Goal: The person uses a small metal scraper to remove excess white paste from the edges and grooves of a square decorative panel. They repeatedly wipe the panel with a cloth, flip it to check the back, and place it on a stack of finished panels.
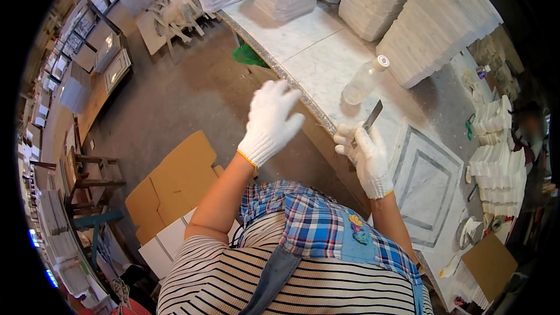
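Our right grip (367, 151) pinched a flat blade (373, 115) over the counter (315, 41), our left grip (273, 118) hung seemingly empty, loosely spread, and a careless swing could have toppled the bottle (360, 85).

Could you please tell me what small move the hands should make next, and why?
I would suggest the left hand come over the table and perhaps steady the grey-bordered marble panel: that hand looks open and holds nothing, out beyond the table's edge, while the right hand grips a narrow, flat blade beside the panel.
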The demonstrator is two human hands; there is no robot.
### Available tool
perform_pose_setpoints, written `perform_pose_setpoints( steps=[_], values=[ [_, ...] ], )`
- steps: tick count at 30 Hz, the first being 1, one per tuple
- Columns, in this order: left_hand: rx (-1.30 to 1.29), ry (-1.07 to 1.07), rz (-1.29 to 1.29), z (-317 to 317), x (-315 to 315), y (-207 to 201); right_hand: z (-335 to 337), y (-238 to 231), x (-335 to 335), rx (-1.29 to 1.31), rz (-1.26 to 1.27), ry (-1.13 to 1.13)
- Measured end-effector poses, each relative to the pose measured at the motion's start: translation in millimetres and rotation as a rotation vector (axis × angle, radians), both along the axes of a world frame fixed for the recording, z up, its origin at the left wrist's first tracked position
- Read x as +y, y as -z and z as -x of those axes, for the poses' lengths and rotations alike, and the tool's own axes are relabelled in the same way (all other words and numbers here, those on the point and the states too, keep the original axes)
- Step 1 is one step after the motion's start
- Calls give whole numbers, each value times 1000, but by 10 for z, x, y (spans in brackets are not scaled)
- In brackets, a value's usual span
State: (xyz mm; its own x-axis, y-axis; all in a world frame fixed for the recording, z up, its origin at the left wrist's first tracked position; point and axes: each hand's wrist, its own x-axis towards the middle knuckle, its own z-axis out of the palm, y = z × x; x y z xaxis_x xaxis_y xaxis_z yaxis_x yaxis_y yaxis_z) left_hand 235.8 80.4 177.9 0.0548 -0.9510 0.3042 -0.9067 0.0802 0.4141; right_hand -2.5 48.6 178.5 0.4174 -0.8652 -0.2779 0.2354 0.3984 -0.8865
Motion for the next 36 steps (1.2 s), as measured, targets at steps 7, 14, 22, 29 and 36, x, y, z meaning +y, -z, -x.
perform_pose_setpoints(
  steps=[7,14,22,29,36],
  values=[
    [105,319,35,431,14,-2,-6,-43,42,-24,-3,-27],
    [461,298,-184,-179,-104,340,136,22,-45,-17,-5,65],
    [670,-194,-348,-1200,-261,744,227,89,11,-34,-49,103],
    [-312,-279,-608,-804,-364,520,339,370,-153,270,-3,90],
    [-545,220,-514,189,-183,-856,659,1027,-382,407,-72,208]
  ],
)
